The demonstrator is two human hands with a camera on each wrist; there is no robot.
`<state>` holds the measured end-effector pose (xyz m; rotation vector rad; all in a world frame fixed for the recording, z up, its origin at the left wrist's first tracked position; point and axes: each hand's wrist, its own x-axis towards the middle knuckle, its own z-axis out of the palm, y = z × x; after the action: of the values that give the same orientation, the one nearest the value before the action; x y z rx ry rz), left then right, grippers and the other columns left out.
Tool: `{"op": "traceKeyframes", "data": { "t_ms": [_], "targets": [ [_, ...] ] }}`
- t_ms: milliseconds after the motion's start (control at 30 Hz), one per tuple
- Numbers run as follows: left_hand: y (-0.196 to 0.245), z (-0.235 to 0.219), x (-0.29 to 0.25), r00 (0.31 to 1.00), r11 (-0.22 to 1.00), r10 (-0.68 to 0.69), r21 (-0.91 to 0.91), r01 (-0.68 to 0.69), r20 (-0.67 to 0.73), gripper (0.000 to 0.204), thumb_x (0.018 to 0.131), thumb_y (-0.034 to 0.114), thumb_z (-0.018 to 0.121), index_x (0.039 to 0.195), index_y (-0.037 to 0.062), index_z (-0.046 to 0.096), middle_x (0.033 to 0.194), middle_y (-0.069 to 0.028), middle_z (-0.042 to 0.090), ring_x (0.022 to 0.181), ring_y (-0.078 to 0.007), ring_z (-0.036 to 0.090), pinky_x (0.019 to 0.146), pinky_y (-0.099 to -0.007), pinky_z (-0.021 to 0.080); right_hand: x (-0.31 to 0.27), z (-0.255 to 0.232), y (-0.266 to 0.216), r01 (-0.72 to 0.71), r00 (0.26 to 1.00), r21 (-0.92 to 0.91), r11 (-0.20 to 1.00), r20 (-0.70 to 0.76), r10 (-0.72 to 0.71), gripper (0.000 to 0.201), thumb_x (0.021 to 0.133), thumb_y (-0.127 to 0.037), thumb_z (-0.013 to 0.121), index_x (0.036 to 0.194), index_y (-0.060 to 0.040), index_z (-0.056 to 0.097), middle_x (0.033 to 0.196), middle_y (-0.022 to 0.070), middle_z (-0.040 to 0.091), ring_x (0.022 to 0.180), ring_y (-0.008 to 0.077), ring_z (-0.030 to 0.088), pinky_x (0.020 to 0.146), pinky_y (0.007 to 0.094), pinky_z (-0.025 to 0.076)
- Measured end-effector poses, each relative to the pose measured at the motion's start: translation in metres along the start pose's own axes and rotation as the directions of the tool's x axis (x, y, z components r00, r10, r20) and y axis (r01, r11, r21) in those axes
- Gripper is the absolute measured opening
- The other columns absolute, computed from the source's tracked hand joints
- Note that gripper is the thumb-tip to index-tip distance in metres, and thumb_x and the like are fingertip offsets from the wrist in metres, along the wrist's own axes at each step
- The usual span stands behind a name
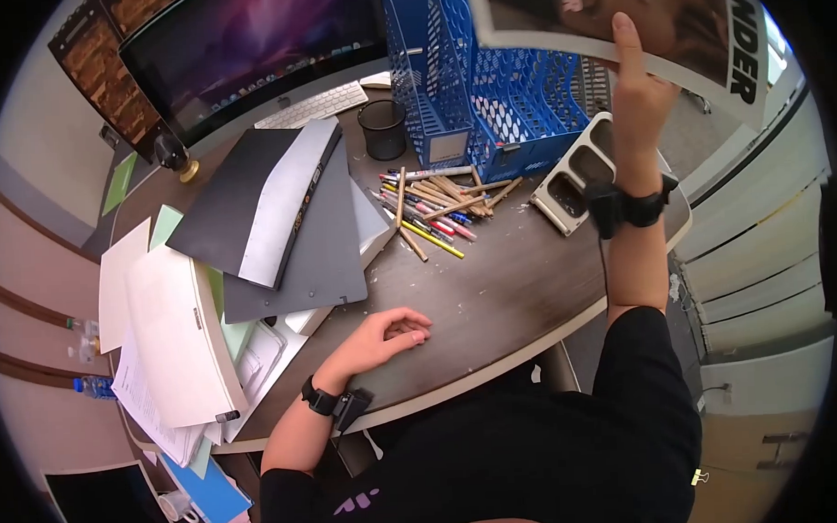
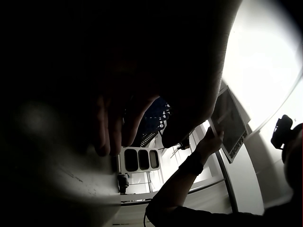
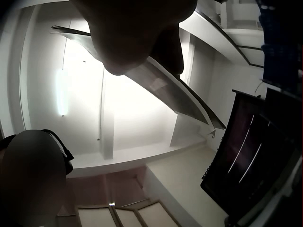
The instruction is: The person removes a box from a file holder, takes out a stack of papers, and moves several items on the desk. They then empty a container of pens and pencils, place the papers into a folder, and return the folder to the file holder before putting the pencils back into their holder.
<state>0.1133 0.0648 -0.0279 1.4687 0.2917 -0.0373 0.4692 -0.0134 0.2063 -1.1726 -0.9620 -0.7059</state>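
My right hand [image 1: 631,65] is raised above the desk's far right. It pinches the lower edge of a magazine [image 1: 613,10], a finger lying up along its cover. The left wrist view shows the same hand [image 2: 209,142] holding the magazine [image 2: 230,124] upright in the air. From the right wrist view the magazine [image 3: 163,90] appears edge-on under my dark palm. My left hand [image 1: 404,328] rests on the dark wooden desk [image 1: 512,286] near its front edge, fingers loosely curled and holding nothing. Its fingers [image 2: 111,130] hang dark over the desk surface.
Blue file holders [image 1: 486,84] stand at the back, with a white slotted organizer [image 1: 577,173] lying beside them. Pens and pencils [image 1: 435,206] lie scattered mid-desk near a black mesh cup [image 1: 383,129]. Dark folders [image 1: 278,211] and papers [image 1: 172,335] pile at left. A monitor [image 1: 245,46] and keyboard [image 1: 316,104] sit behind.
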Motion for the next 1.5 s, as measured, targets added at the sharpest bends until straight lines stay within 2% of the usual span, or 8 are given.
{"op": "traceKeyframes", "data": {
  "t_ms": [233, 433, 533, 667, 833, 1200, 1267, 1500],
  "targets": [
    [-0.001, 0.001, 0.002, 1.0, 0.999, -0.025, -0.047, 0.025, 0.005, 0.028, 0.099, 0.011, 0.06, 0.122, -0.0028, 0.061, 0.111, -0.0108, 0.069, 0.103, -0.015, 0.065, 0.09, -0.0296, 0.053, 0.038, -0.081, 0.054, 0.124, 0.982, -0.418, 0.9, -0.076, -0.171, 0.022, 0.092, -0.015, 0.071, 0.079, 0.0025, 0.072, 0.065, 0.0077, 0.068, 0.057, 0.0171, 0.061, 0.062, 0.0308, 0.048],
    [-0.001, 0.002, 0.003, 1.0, 0.997, -0.024, -0.072, 0.023, -0.012, 0.029, 0.099, 0.017, 0.064, 0.12, -0.0022, 0.062, 0.106, -0.0099, 0.07, 0.1, -0.0143, 0.066, 0.087, -0.0291, 0.053, 0.047, -0.123, 0.131, -0.014, 0.988, -0.827, 0.562, 0.077, 0.137, 0.038, 0.097, -0.033, 0.058, 0.092, 0.0037, 0.069, 0.085, 0.0254, 0.07, 0.086, 0.0456, 0.067, 0.071, 0.051, 0.052],
    [0.0, 0.002, 0.003, 0.999, 0.996, -0.038, -0.081, 0.036, -0.017, 0.03, 0.099, 0.017, 0.063, 0.121, -0.0023, 0.061, 0.105, -0.0099, 0.07, 0.098, -0.0139, 0.066, 0.086, -0.0288, 0.053, 0.037, -0.124, 0.171, 0.112, 0.974, -0.785, 0.609, 0.209, 0.091, 0.035, 0.096, -0.033, 0.059, 0.101, -0.0005, 0.069, 0.091, 0.0245, 0.07, 0.09, 0.046, 0.066, 0.075, 0.0502, 0.052],
    [0.001, 0.0, 0.004, 0.999, 0.994, -0.046, -0.102, 0.044, -0.017, 0.03, 0.099, 0.017, 0.063, 0.122, -0.0022, 0.061, 0.106, -0.0093, 0.069, 0.096, -0.0132, 0.065, 0.087, -0.0284, 0.054, 0.023, -0.125, 0.215, -0.047, 0.904, -0.785, 0.618, 0.229, 0.36, 0.033, 0.095, -0.034, 0.059, 0.105, -0.0033, 0.068, 0.1, 0.0253, 0.069, 0.098, 0.0476, 0.063, 0.082, 0.0478, 0.051],
    [-0.005, -0.002, 0.002, 0.999, 0.991, -0.044, -0.123, 0.045, 0.006, 0.03, 0.099, 0.017, 0.062, 0.122, -0.0021, 0.06, 0.107, -0.009, 0.068, 0.096, -0.0131, 0.065, 0.086, -0.0285, 0.054, 0.038, -0.127, 0.269, -0.476, 0.697, -0.573, 0.667, 0.217, 0.683, 0.048, 0.095, -0.041, 0.066, 0.091, 0.0067, 0.068, 0.078, 0.0115, 0.068, 0.068, 0.0202, 0.07, 0.06, 0.0322, 0.06],
    [-0.004, -0.006, 0.002, 0.999, 0.998, -0.038, -0.05, 0.038, 0.006, 0.033, 0.099, 0.018, 0.063, 0.124, -0.0022, 0.061, 0.107, -0.0096, 0.069, 0.095, -0.0133, 0.066, 0.084, -0.0281, 0.055, 0.042, -0.127, 0.298, -0.311, 0.876, -0.592, 0.743, 0.123, 0.466, 0.053, 0.095, -0.045, 0.067, 0.081, 0.0066, 0.066, 0.064, 0.0106, 0.064, 0.062, 0.0173, 0.068, 0.057, 0.0339, 0.054],
    [-0.005, -0.006, 0.003, 0.999, 0.997, -0.035, -0.065, 0.035, 0.002, 0.033, 0.098, 0.019, 0.064, 0.124, -0.0016, 0.061, 0.106, -0.0088, 0.069, 0.095, -0.013, 0.066, 0.084, -0.0279, 0.055, 0.038, -0.125, 0.306, -0.386, 0.841, -0.478, 0.789, 0.168, 0.514, 0.051, 0.096, -0.043, 0.067, 0.081, 0.0063, 0.066, 0.068, 0.0069, 0.063, 0.063, 0.0154, 0.065, 0.057, 0.0311, 0.053],
    [-0.011, -0.008, 0.003, 1.0, 1.0, 0.004, -0.025, -0.004, 0.004, 0.031, 0.099, 0.021, 0.063, 0.122, -0.0008, 0.062, 0.103, -0.007, 0.07, 0.092, -0.0122, 0.066, 0.083, -0.0273, 0.054, 0.04, -0.123, 0.287, -0.721, 0.388, -0.39, 0.572, 0.457, 0.8, 0.039, 0.099, -0.022, 0.06, 0.132, -0.0003, 0.059, 0.113, 0.0116, 0.07, 0.096, 0.0207, 0.071, 0.074, 0.0299, 0.058]
  ]
}}
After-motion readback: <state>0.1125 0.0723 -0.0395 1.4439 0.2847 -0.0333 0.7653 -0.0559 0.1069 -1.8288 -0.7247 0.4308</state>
